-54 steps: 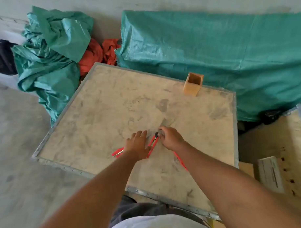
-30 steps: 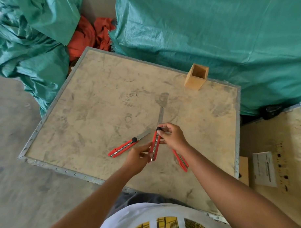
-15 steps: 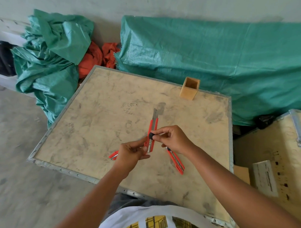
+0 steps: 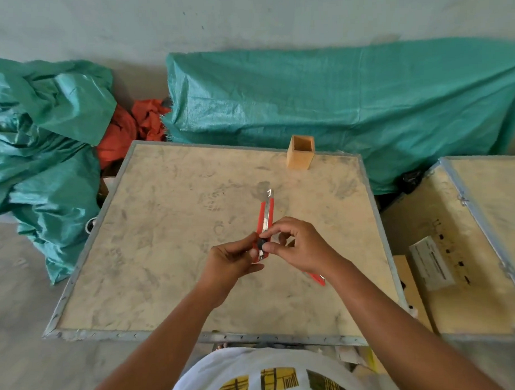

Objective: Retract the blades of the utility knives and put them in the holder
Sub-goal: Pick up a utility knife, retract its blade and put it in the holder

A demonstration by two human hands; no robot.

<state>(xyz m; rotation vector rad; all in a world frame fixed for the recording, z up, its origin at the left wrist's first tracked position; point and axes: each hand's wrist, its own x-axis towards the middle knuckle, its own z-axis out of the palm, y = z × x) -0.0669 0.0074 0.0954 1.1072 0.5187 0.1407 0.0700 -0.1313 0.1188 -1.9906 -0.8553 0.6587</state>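
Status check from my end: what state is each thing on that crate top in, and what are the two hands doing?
Red utility knife in hand: lifted, blade tip showing.
Second red utility knife: lying on the crate top, mostly hidden by the right wrist.
Square wooden holder: upright, no knife visible in it.
Left hand: gripping the handle.
Right hand: pinching the black slider knob.

The person's arms are bare from the bottom edge of the view up to the wrists, with no sleeves, watch or bands showing. The left hand (image 4: pixel 228 261) and right hand (image 4: pixel 303 247) wear no gloves or rings. Below them shows a white shirt (image 4: pixel 265 375) with a yellow and black printed pattern on the front.
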